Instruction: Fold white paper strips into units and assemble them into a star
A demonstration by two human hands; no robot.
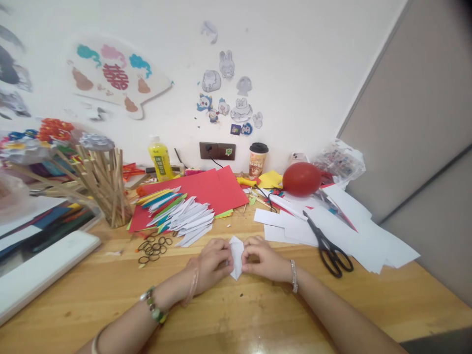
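A small piece of folded white paper (236, 256) with pointed ends stands between my two hands, low over the wooden table (206, 324). My left hand (213, 263) pinches its left edge between thumb and fingers. On the opposite edge, my right hand (266, 259) closes its thumb and fingertips the same way. Just beyond my left hand lies a pile of folded white paper strips (191, 216), with colored folded strips (162, 204) beside it. Several dark rubber bands (153, 250) rest to the left of that hand.
Black-handled scissors (328, 246) lie on white paper sheets (368, 241) at the right. Red paper (217, 189), a yellow bottle (161, 160), a lidded cup (258, 161) and a red balloon (301, 179) are further back. Wooden sticks (106, 187) stand at the left, near a long white box (47, 270).
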